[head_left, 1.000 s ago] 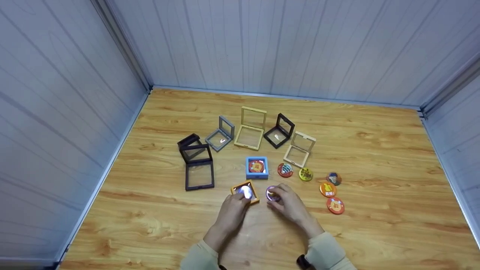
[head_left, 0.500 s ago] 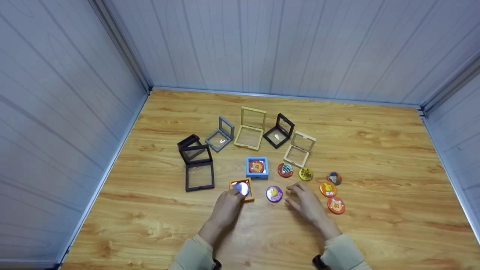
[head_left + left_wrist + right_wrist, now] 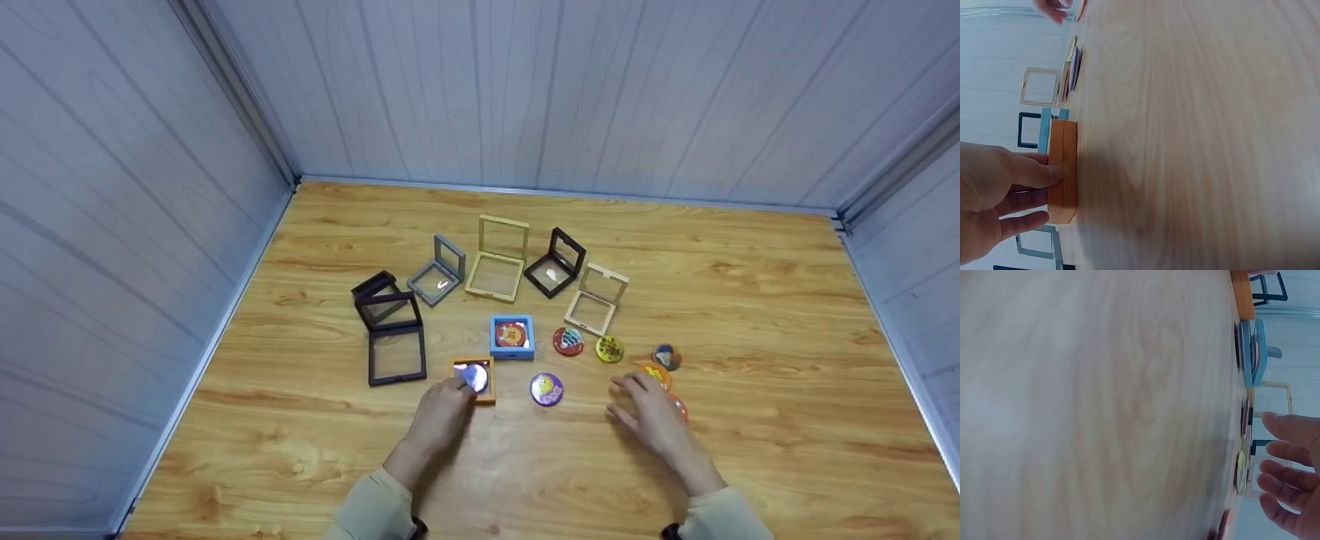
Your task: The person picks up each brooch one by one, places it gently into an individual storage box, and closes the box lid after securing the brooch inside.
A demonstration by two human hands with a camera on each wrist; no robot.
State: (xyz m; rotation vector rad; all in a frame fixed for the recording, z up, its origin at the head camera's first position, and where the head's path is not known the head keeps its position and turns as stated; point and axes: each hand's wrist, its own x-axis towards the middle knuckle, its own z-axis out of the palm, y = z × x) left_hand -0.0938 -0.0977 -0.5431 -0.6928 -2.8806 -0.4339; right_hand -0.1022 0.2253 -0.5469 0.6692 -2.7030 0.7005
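Observation:
My left hand holds the closed orange display case at its near side. In the left wrist view the thumb lies on the case's front seam, with the other fingers over its top; glare covers much of the clear window. My right hand hovers with loosely bent fingers and nothing in them. Beneath or beside it are an orange badge and a red badge, both partly covered. A round purple badge lies between the hands. Behind it sits a blue display case with a red badge inside.
Several open display cases stand in an arc: black, grey, yellow, dark brown and beige. Loose badges, red, yellow-green and blue-brown, lie at right. Panel walls edge the wooden table.
My right hand has let go of the purple badge and moved right toward the orange and red badges. My left hand has shifted the orange case left and turned it straighter.

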